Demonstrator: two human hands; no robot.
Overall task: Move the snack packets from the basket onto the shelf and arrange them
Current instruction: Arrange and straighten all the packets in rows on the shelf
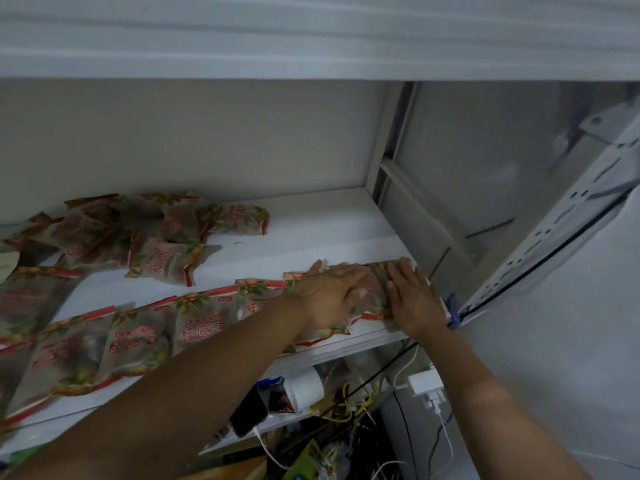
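Observation:
A white shelf [311, 233] holds many brown snack packets with red edges. Several lie overlapping in a row along the front edge [201, 323]. A loose heap of packets [145, 230] sits at the back left. My left hand [329, 296] lies flat, fingers spread, on the rightmost packet [375, 292] of the row. My right hand [414, 299] presses flat on that same packet's right end, at the shelf's right front corner. Neither hand grips anything. The basket is out of sight.
The shelf's right side is a grey metal upright [384, 161]. Below the shelf hang a white charging cable [408, 362], a phone [247, 414], a white cup [304, 389] and tangled wires [349, 403]. A slotted white rail [568, 216] runs at the right.

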